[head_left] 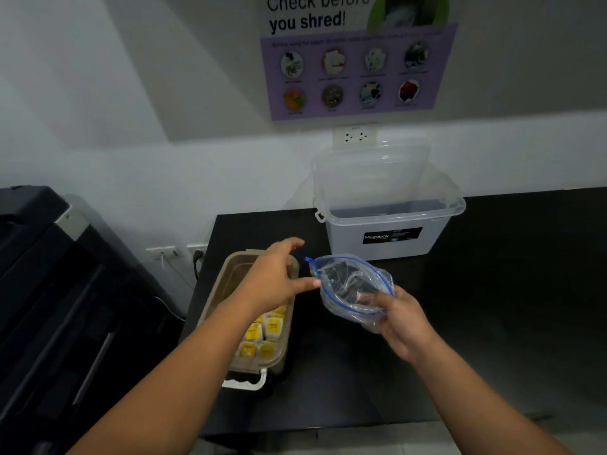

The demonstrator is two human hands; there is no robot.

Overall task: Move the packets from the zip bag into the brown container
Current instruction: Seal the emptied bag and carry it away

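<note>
While the right hand grips the bag from underneath, its mouth faces left, right at the open left hand hovering over the container of yellow packets.

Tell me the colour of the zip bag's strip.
Blue; the strip rims the clear zip bag; head view.

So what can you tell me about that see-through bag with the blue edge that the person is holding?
The zip bag is thin clear plastic, crumpled and shiny, with a blue zip strip round its mouth. The mouth gapes open, facing up towards the camera. The right hand grips its lower end and holds it above the black counter, just right of the brown container. The left hand reaches its thumb to the rim. Dark shapes show through; whether they are packets is unclear.
</note>
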